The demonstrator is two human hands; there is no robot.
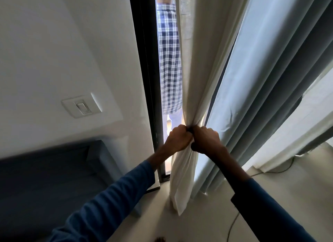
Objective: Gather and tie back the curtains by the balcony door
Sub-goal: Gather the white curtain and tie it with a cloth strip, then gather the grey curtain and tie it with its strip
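At centre frame, beside the dark door frame, a person's left hand and right hand are both fisted tight around the gathered cream curtain. The knuckles meet at the pinch point and the tail of the cloth hangs down towards the floor. Something small and dark shows between the fists; whether it is a tie-back cannot be told.

The bundle seems to be held by grip alone, so if the left hand lets go to work a knot, the folds are likely to spring open towards the gap where a checked garment hangs outside. A hard downward tug could strain the curtain's fixing, which is out of view above.

To the right, the blue-grey curtain hangs loose and outside the bundle, so tying now would likely leave it ungathered. At lower right a cable trails across the floor near where the person stands, and a step that way could snag it.

No brand, label or writing can be read. The wall switch at left bears no visible mark.
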